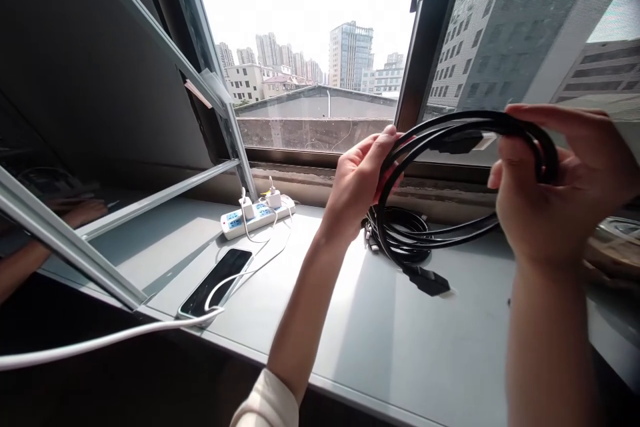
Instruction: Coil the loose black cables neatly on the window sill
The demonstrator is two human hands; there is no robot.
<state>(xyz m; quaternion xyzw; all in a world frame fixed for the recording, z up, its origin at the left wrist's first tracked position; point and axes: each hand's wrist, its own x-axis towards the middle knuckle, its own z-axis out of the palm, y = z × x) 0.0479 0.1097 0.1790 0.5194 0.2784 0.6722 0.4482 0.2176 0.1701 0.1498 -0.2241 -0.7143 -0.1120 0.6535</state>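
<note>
A black cable (450, 238) hangs in a loose coil between my two hands, above the grey ledge. My left hand (361, 177) is closed around the left side of the coil. At the upper right of the loop, my right hand (560, 180) grips it between thumb and fingers. One dark connector (430, 281) dangles below the coil, and another connector (457, 141) shows inside the top of the loop. Behind it, a second bundle of black cables (403, 220) rests on the ledge, partly hidden by the held coil and my left hand.
A white power strip (235, 223) with plugs in it sits by the window. In front of it lies a phone (217, 280) with a white cable (100, 345) attached. A metal frame (165, 197) stands at the left. The ledge's front edge (360, 393) crosses below.
</note>
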